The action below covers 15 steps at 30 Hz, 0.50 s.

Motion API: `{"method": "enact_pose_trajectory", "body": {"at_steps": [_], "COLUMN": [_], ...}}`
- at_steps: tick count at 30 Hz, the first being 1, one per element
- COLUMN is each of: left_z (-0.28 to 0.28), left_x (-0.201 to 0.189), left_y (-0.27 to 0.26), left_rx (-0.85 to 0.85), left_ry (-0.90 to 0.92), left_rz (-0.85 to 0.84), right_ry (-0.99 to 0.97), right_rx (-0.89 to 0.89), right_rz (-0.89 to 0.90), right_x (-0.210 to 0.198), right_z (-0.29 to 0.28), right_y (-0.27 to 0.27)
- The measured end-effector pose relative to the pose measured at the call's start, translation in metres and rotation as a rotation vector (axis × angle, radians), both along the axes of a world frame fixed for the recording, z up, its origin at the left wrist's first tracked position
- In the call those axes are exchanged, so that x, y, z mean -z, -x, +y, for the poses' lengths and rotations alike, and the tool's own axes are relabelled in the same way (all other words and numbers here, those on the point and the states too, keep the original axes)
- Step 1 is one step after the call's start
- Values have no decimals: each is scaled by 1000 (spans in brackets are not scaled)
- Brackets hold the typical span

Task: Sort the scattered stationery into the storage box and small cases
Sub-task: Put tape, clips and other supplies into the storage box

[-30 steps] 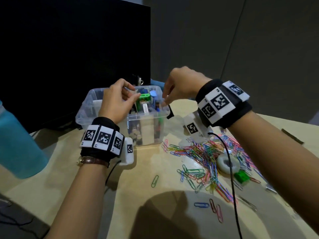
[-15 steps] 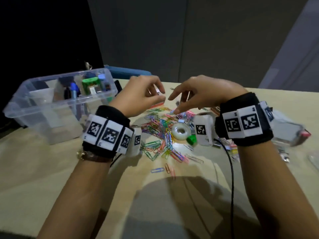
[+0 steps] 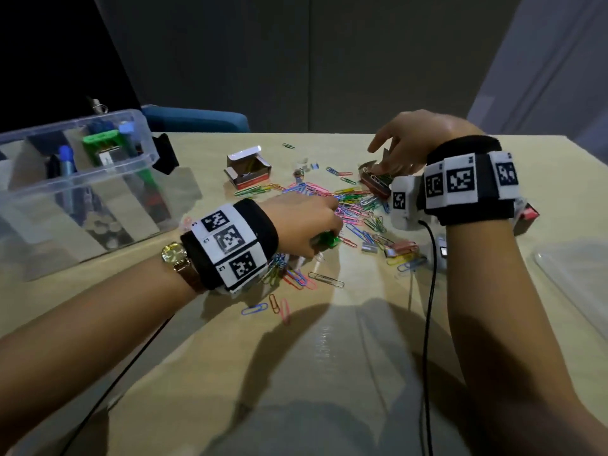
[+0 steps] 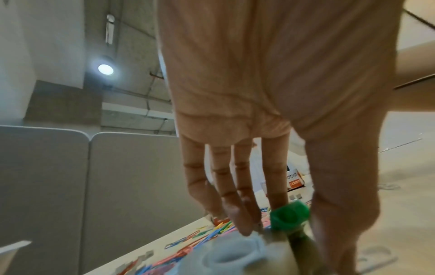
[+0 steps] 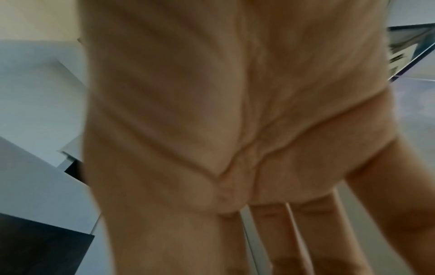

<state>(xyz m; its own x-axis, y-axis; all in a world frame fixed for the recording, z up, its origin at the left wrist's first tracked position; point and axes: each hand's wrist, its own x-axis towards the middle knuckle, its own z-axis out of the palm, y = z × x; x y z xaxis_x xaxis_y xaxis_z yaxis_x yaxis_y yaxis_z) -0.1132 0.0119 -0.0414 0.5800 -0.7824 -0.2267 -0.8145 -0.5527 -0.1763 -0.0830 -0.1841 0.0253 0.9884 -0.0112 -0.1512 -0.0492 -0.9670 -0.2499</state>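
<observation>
Standing at nine o'clock on the table (image 3: 362,373), the clear storage box (image 3: 82,179) holds pens and a green item. At centre, the left hand (image 3: 302,222) reaches down onto the paper clips (image 3: 355,205), fingers and thumb closing on a green piece (image 4: 289,214) of a tape roll (image 4: 233,256). At twelve o'clock sits an open small case (image 3: 248,169). At two o'clock the right hand (image 3: 414,139), fingers extended and apart, touches a second small case (image 3: 375,182) holding clips.
</observation>
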Motion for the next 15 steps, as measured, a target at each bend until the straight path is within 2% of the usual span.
{"method": "enact_pose_trajectory", "body": {"at_steps": [10, 12, 15], "left_z": [-13, -6, 14], "left_x": [0, -4, -24], "left_y": [-6, -12, -25], "left_rx": [60, 35, -96], "left_ry": [-31, 124, 623], "left_rz": [-30, 49, 215], "right_ry": [-57, -63, -184], "right_rx": [32, 15, -99], "right_rz": [-1, -2, -50], "right_x": [-4, -5, -10], "right_z": [-21, -24, -24], "right_y": [0, 1, 6]}}
